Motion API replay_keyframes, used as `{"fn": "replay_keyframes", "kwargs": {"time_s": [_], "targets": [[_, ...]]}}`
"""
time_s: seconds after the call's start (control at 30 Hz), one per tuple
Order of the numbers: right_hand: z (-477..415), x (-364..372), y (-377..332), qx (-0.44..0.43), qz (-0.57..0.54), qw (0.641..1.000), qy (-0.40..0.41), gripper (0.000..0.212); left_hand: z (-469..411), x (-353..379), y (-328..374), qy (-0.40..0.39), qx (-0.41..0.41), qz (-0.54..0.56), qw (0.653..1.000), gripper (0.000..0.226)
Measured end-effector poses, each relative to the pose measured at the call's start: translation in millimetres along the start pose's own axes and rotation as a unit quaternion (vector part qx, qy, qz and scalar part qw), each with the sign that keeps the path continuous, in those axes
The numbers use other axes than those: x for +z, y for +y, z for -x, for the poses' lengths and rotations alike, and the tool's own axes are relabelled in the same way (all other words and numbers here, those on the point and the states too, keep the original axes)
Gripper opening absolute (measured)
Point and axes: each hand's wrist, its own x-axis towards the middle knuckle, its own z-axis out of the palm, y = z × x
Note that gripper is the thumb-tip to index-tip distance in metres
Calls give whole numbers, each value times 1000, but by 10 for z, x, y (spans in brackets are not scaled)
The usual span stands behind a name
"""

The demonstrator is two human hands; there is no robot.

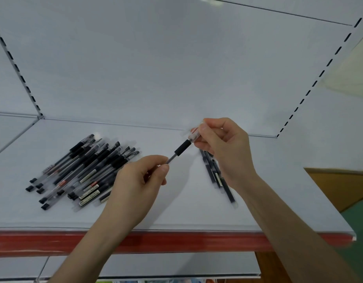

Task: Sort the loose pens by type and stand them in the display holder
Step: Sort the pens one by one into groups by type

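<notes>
One pen [181, 149] with a black rubber grip and a clear cap hangs above the white shelf [176, 201], held between both hands. My left hand [139, 180] pinches its lower barrel end; my right hand [221, 148] pinches the capped end. A heap of several loose pens [82, 170], clear barrels with black grips and caps, lies on the shelf to the left. A smaller group of dark pens [215, 174] lies on the shelf under my right wrist, partly hidden. No display holder is in view.
The shelf has a red price strip [176, 242] along its front edge and a white back panel [176, 68]. Slotted uprights [319, 76] stand at both sides. A lower shelf [176, 264] shows below. Wood and green flooring lie at the right.
</notes>
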Motion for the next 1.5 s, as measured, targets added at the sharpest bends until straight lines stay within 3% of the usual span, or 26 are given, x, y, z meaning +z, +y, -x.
{"fn": "replay_keyframes", "kwargs": {"time_s": [0.33,0.67,0.83,0.9,0.97,1.07,1.5], "targets": [[49,56,63,-12,-31,999,37,4,-14,18,13,14,24,1,1000,29],[-27,-4,-102,18,-77,997,-20,16,-78,-69,82,12,47,15,999,26],[-139,-93,-134,37,-128,990,43,22,-61,-89,42,15,41,16,999,26],[-167,-160,-159,43,-84,995,19,20,-72,-119,15,21,35,35,999,21],[-150,-210,-152,13,53,997,-59,25,-81,-146,-6,23,28,47,998,13],[-122,-248,-153,-35,186,972,-136,28,-84,-165,-14,22,29,45,998,10],[-153,-303,-257,-42,231,957,-172,25,-81,-221,-49,-1,40,15,999,17]]}}
